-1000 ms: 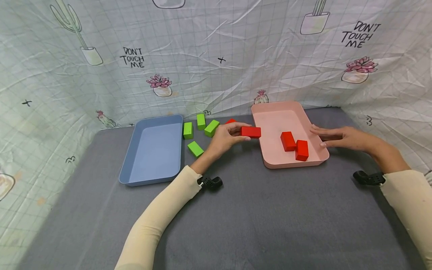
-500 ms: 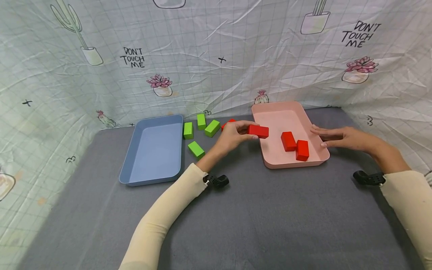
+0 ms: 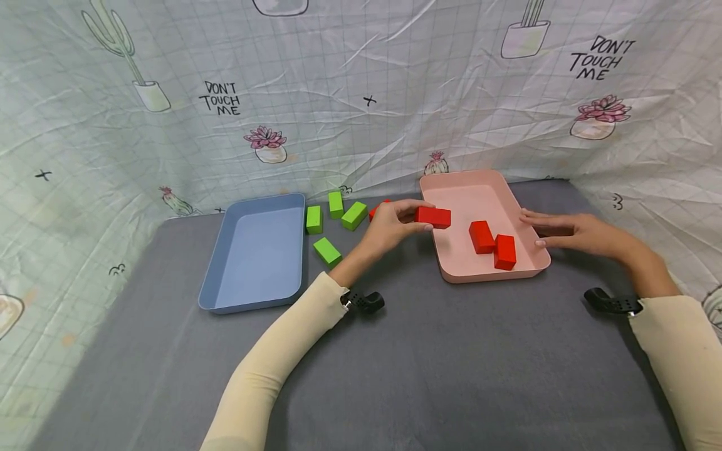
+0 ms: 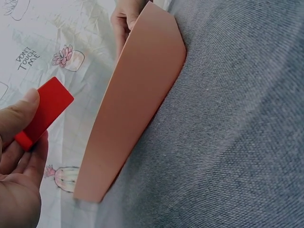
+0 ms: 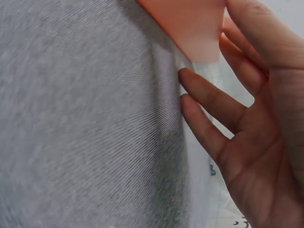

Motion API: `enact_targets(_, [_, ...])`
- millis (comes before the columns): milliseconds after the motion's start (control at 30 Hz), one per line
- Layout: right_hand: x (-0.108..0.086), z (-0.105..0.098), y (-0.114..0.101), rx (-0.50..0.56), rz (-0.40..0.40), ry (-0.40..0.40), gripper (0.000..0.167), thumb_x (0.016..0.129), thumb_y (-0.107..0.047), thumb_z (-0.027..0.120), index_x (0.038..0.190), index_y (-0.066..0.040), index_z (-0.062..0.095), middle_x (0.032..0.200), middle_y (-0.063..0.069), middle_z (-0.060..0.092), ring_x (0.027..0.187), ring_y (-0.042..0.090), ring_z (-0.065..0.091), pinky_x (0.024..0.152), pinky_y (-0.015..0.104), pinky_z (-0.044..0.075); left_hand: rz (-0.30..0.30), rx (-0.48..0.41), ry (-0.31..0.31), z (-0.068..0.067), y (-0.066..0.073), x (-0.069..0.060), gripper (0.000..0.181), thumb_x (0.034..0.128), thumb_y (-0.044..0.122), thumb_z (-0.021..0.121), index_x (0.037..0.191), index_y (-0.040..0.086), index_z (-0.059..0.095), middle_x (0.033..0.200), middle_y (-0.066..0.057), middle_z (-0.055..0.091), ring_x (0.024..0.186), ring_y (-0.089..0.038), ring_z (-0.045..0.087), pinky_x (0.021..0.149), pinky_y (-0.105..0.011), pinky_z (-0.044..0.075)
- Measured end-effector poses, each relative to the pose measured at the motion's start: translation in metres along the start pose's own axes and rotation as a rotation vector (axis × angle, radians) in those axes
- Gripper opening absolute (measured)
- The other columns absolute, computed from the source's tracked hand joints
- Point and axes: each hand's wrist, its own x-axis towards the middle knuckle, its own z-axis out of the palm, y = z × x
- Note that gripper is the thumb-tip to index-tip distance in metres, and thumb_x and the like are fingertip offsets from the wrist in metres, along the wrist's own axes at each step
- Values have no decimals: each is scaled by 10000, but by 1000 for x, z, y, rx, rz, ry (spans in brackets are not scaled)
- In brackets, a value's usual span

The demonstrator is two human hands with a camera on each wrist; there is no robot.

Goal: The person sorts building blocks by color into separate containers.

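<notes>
One red block (image 3: 433,217) has travelled toward three o'clock over the past second, from the gap between the trays to the left edge of the pink tray (image 3: 458,275); in the latest half-second it has hardly shifted. For the work in hand, I'd judge, this means the carry has reached the tray's side, but the block is not yet set down. The two red blocks (image 3: 482,237) inside the tray lie where they did, at about four o'clock from it.

The left hand (image 3: 392,228) pinches the block between thumb and fingers, and the block sits at three o'clock from that palm. From the left wrist it shows raised beyond the tray's rim, apart from the wall; how far it overhangs the tray floor is hard to judge. The right hand (image 3: 583,233) grips nothing: its fingers are extended at the tray's right wall, and the held block is at nine o'clock from it, across the tray. The two hands are well apart.

Another red block (image 3: 379,210), partly hidden, lies near eleven o'clock from the left hand. Four green blocks (image 3: 354,215) lie toward nine, with the blue tray (image 3: 204,297) beyond them.
</notes>
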Motion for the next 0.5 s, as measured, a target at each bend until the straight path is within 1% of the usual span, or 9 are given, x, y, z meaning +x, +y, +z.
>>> enact_targets(100, [-1, 1, -2, -16, -29, 38, 613, 931, -267, 754, 1502, -252, 530, 1618, 35, 381, 1475, 98, 312, 1071, 646, 333, 7, 4, 8, 0, 1, 0, 396, 842, 76, 837, 1223, 51, 732, 1099, -82, 754, 942, -135, 725, 861, -253, 577])
enact_targets(167, [-2, 2, -3, -34, -54, 63, 593, 921, -257, 766, 1478, -245, 563, 1604, 10, 412, 1380, -109, 308, 1078, 580, 357, 10, 1, 5, 0, 2, 0, 391, 845, 82, 835, 1220, 48, 731, 1096, -83, 754, 942, -135, 725, 862, -256, 577])
enact_targets(200, [-2, 3, -3, -42, -69, 75, 583, 918, -250, 770, 1468, -237, 575, 1596, -3, 425, 1315, -187, 302, 1070, 554, 367, 11, 0, 4, 0, 2, 0, 391, 846, 84, 835, 1220, 48, 730, 1093, -80, 754, 942, -132, 725, 863, -254, 576])
enact_targets(233, [-2, 3, -3, -52, -81, 86, 575, 915, -246, 773, 1459, -236, 586, 1588, -28, 435, 1253, -243, 296, 1069, 483, 379, 9, -2, 1, 0, 3, 0, 390, 847, 86, 835, 1221, 49, 729, 1092, -78, 754, 943, -129, 724, 865, -252, 575])
enact_targets(333, [-2, 5, -2, -71, -131, 121, 551, 905, -226, 782, 1430, -218, 616, 1563, -83, 460, 1235, -266, 296, 1017, 225, 363, 11, 0, -5, 1, 4, 1, 392, 847, 84, 834, 1222, 43, 726, 1089, -84, 754, 941, -122, 724, 862, -252, 576])
enact_targets(367, [-3, 5, -1, -70, -144, 129, 544, 901, -221, 785, 1421, -210, 625, 1552, -118, 460, 1237, -263, 295, 1033, 237, 367, 11, 2, -6, 1, 4, 1, 390, 848, 86, 834, 1221, 43, 726, 1089, -83, 754, 940, -119, 724, 861, -251, 576])
enact_targets(433, [-3, 6, -1, -78, -167, 150, 531, 890, -214, 798, 1399, -201, 645, 1536, -147, 469, 1247, -253, 303, 982, 103, 326, 13, 2, -8, 1, 5, 1, 389, 849, 80, 832, 1220, 37, 725, 1088, -92, 754, 935, -121, 725, 857, -253, 578])
enact_targets(467, [-3, 7, -2, -80, -165, 157, 529, 887, -217, 803, 1393, -201, 651, 1532, -141, 475, 1245, -253, 306, 981, 108, 330, 15, 2, -9, 1, 5, 1, 388, 849, 77, 831, 1219, 34, 724, 1087, -95, 753, 931, -123, 725, 855, -255, 579])
enact_targets(500, [-4, 7, -2, -80, -162, 161, 532, 882, -220, 807, 1390, -199, 653, 1531, -124, 482, 1237, -257, 303, 1027, 177, 354, 15, 0, -10, 1, 6, 1, 387, 850, 77, 830, 1220, 33, 724, 1086, -96, 753, 930, -125, 725, 855, -256, 579])
